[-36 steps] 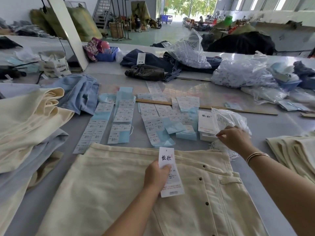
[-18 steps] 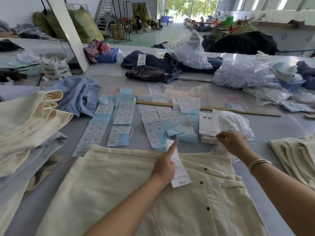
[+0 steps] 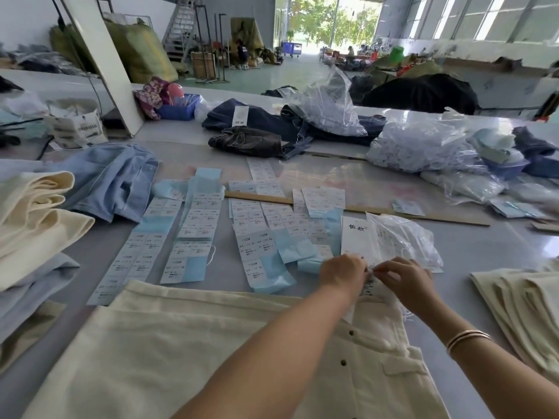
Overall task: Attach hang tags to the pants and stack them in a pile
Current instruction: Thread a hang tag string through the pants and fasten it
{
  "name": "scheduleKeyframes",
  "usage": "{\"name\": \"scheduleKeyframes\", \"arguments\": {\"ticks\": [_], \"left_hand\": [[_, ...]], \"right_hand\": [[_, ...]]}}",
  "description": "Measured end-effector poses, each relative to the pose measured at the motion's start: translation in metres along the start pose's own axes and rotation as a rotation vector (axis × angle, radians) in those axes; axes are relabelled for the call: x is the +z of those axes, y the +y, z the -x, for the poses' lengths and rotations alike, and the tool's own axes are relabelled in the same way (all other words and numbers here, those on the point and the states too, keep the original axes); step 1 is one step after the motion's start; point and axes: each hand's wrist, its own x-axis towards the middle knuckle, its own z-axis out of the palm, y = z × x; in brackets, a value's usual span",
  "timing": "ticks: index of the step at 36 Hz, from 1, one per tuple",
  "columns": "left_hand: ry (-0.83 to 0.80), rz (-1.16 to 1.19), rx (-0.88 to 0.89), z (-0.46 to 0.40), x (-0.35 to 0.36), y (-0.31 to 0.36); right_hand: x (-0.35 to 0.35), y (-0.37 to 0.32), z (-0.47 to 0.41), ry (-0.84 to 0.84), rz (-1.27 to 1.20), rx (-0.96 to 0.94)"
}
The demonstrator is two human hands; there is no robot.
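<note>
The left hand (image 3: 341, 275) has carried its hang tag over to the right hand (image 3: 405, 282); both grips are pinching something small, probably tag and string, above the cream pants (image 3: 211, 343) on the desk (image 3: 484, 252).

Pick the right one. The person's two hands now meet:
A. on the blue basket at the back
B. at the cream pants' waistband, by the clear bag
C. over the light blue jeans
B: the left hand and right hand come together at the top edge of the cream pants, just below the clear bag.
</note>
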Motion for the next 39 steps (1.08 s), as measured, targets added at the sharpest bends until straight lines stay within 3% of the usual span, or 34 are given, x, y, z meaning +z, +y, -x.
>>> {"name": "scheduleKeyframes", "arguments": {"ticks": [9,19,24,27,33,39], "left_hand": [[0.051,0.051,0.136,-0.004,0.002,-0.003],[0.204,0.287,0.014,0.011,-0.031,-0.04],[0.203,0.325,-0.046,0.037,-0.044,-0.076],[0.125,0.362,-0.108,0.049,-0.036,-0.076],[0.02,0.5,-0.229,0.048,-0.031,-0.066],[-0.392,0.811,-0.054,0.058,-0.039,-0.052]], "right_hand": [[0.003,0.004,-0.003,0.006,0.036,-0.055],[-0.007,0.015,0.005,-0.015,0.218,-0.037],[-0.008,0.002,0.004,0.015,0.341,-0.177],[-0.006,-0.01,0.0,-0.005,0.42,-0.252],[-0.011,-0.016,0.005,-0.124,0.402,-0.218],[-0.018,-0.022,0.01,-0.119,0.507,-0.207]]}}
